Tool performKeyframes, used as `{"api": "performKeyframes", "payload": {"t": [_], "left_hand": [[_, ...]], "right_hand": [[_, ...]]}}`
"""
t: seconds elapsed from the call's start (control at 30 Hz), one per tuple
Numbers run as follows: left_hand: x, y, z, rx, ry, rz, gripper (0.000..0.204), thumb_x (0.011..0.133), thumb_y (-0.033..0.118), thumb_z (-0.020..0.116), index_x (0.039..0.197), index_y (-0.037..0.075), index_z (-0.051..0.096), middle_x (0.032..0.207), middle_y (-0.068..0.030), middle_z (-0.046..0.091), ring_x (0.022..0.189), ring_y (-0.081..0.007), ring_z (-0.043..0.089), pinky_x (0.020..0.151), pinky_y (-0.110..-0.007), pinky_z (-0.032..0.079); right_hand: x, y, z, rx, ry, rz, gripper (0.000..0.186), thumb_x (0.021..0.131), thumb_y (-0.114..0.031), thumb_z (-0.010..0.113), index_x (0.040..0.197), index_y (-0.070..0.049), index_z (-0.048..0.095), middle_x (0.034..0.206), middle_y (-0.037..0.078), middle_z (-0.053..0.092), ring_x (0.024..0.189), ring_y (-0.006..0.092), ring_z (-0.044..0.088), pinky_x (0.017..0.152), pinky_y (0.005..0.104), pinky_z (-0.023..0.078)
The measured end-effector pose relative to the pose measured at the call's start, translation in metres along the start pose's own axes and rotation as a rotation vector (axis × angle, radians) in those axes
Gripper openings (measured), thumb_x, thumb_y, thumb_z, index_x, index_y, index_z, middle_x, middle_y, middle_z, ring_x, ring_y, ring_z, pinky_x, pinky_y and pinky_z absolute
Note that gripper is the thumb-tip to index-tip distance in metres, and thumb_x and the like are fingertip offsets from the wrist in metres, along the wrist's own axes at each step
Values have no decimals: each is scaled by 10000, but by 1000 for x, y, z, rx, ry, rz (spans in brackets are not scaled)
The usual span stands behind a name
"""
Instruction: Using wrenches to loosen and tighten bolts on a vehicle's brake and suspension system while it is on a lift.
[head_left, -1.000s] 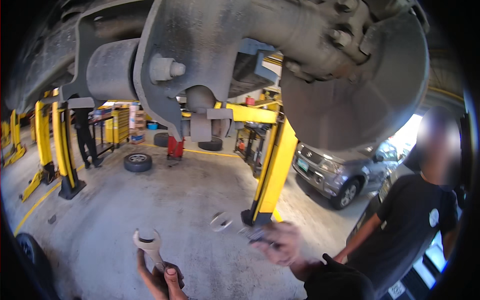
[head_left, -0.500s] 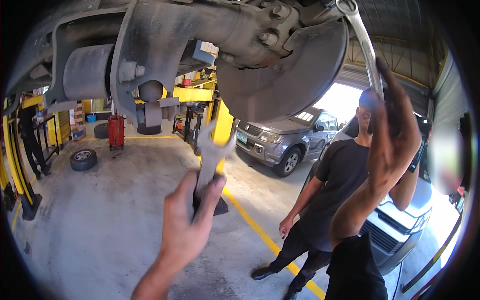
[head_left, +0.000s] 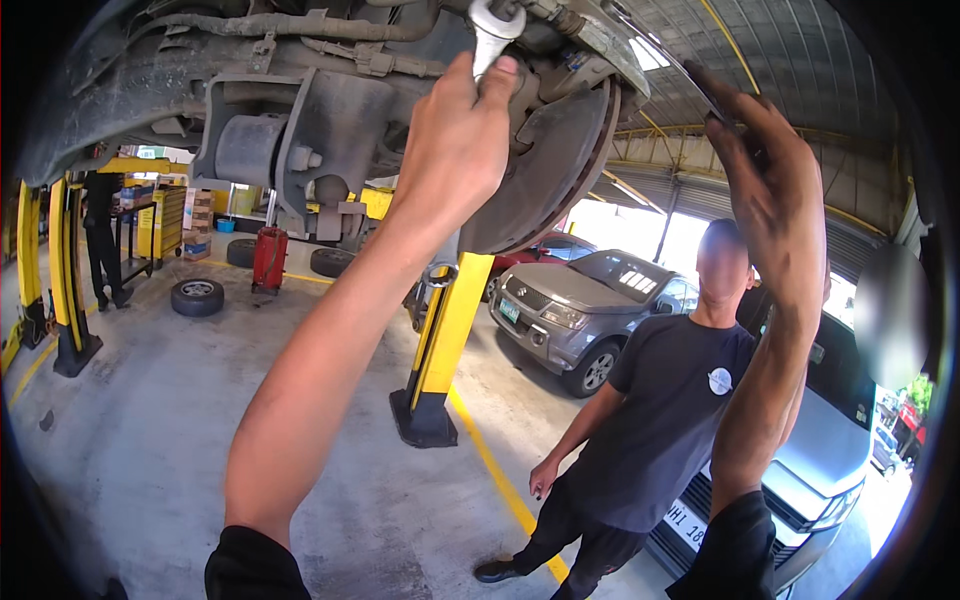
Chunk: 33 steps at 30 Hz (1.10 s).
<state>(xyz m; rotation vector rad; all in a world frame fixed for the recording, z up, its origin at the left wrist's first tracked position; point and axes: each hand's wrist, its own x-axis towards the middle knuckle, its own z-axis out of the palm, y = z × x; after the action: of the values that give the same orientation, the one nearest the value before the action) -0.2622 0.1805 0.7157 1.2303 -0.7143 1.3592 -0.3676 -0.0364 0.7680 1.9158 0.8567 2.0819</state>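
Observation:
My left hand is raised to the underside of a lifted vehicle, closed on a combination wrench. Its open jaw is up against a dark fitting at the top edge; I cannot tell whether it is seated. The wrench's ring end shows below my wrist. Higher on the right, my right hand has its thumb and fingers around the lower end of a second wrench, seen nearly edge-on. The far end of that one reaches up beside the hub, its contact hidden. Between the hands is a brake disc with its dark backing plate.
A co-worker in dark clothes stands just ahead, right of centre. Behind are a grey SUV and a pale vehicle. A yellow lift post rises from the floor. A loose wheel and red equipment stand left.
My left hand has brought its wrench up from low in front to the vehicle's underside. My right hand stays raised on its wrench, which now tilts up to the left. The view has shifted.

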Motion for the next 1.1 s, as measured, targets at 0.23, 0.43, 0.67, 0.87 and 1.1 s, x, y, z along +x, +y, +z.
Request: {"api": "performKeyframes", "payload": {"t": [0.23,0.43,0.67,0.87,1.1], "left_hand": [[-11,23,-9,-30,-162,-145,460,1050,343,390,1136,-56,602,975,-327,656,981,-526,607,877,-545,444],[-8,22,23,-139,-152,-184,413,1057,291,391,1113,-53,613,1099,-334,637,1108,-493,571,963,-525,426],[12,13,18,-182,-227,-298,396,1044,288,457,1108,-65,625,1065,-309,668,1078,-463,612,938,-492,457],[29,-8,27,-217,-176,-140,488,1020,377,523,1248,-45,615,1121,-277,682,1119,-437,623,959,-452,463],[54,-38,32,-465,-269,-13,587,938,461,688,1241,-37,621,866,-46,656,824,-124,574,767,-290,463]], "right_hand": [[-9,-32,49,602,185,234,298,1011,-197,581,1193,31,635,828,156,658,704,148,572,628,330,471],[-74,-114,78,729,-106,944,419,1024,-372,568,940,34,624,629,76,477,616,126,452,569,335,397],[-97,-145,106,1164,-148,1118,378,1005,-356,637,1011,21,673,694,-65,457,640,41,384,549,238,311],[-80,-148,161,1315,38,900,413,1032,-206,592,1300,106,562,1057,115,692,958,118,585,867,284,477],[-61,-145,201,1384,59,913,380,1062,-232,524,1374,-18,565,903,9,644,603,17,439,518,209,368]]}}
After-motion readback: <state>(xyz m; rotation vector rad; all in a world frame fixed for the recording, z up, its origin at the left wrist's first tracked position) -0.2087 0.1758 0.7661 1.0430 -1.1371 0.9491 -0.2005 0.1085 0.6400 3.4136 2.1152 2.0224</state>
